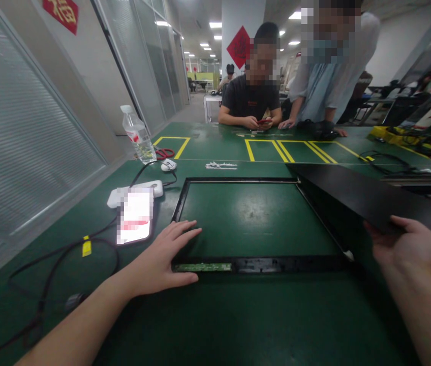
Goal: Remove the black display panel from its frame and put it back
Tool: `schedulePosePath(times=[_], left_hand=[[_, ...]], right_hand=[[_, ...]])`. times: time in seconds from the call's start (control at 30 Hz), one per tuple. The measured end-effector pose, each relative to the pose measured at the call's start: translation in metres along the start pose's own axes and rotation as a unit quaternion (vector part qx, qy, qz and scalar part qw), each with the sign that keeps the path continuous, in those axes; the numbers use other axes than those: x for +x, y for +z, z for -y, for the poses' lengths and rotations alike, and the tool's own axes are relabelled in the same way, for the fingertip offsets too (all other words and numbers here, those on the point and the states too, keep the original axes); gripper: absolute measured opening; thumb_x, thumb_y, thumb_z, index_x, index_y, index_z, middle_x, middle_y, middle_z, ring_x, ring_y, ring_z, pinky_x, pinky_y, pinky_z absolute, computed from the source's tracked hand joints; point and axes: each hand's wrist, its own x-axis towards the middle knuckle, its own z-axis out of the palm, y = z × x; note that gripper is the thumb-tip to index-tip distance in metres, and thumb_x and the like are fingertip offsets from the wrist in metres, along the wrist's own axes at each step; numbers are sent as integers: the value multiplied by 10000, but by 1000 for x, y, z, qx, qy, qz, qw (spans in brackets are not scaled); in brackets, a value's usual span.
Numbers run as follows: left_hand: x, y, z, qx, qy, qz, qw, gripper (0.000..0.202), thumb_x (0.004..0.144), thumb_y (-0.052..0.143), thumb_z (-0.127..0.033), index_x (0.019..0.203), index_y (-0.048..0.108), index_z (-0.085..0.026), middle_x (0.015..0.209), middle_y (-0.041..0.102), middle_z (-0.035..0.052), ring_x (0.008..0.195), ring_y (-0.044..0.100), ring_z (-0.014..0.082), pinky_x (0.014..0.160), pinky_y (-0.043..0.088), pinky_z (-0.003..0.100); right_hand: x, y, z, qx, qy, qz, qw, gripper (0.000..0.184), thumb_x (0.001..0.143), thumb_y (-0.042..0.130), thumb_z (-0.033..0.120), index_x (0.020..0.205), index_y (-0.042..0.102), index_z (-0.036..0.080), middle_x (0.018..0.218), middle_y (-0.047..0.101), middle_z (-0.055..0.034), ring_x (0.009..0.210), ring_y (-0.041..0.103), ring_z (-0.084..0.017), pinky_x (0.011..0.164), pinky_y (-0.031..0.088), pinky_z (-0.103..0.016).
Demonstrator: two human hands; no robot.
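- Office space, doubling as a workshop.
- Left: glass partitions [158,66]; slatted blinds [21,122] at the near pane.
- Overhead: flat ceiling lights [216,25], running back in rows.
- Far end: yellow-green divider [208,78], white table [212,97] ahead of it.
- Foreground: long green worktop [219,320], zones marked in yellow tape [183,148].

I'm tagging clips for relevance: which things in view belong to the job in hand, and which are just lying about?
Belong, judging by the hands:
- black frame, under the left hand
- green circuit strip on its near bar
- dark panel, held by the right hand

Apparently lying about:
- plastic bottle
- red-handled scissors
- lit phone
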Motion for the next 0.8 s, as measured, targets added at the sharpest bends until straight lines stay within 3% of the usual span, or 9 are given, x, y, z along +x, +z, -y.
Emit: schedulePosePath(times=[0.1,0.37,0.57,0.8], left_hand=[[1,0,1,-3,0,-11,1000,933,881,857,-675,1703,566,-343,1811,487,158,1673,400,503,1356,243,760],[3,-3,2,-5,20,6,1000,827,883,876,-630,1632,654,-359,1762,562,135,1640,465,488,1364,214,766],[3,-4,7,46,36,37,998,820,919,831,-647,1643,646,-309,1792,510,174,1654,443,485,1369,197,768],[3,-3,9,52,42,34,997,808,928,837,-620,1650,636,-317,1804,494,165,1656,442,477,1368,216,766]], right_hand=[[-10,8,7,23,56,-56,997,298,528,613,70,751,497,229,859,580,5,828,656,-163,736,636,-312],[-17,13,8,31,105,-51,993,272,611,615,34,800,558,221,889,638,9,862,682,-155,780,631,-290],[-26,20,10,37,122,-74,989,288,615,575,-6,790,526,216,905,617,14,793,674,-123,696,626,-239],[-32,27,12,52,167,-116,978,362,586,503,-64,818,554,209,874,622,23,668,637,-107,556,597,-206]])
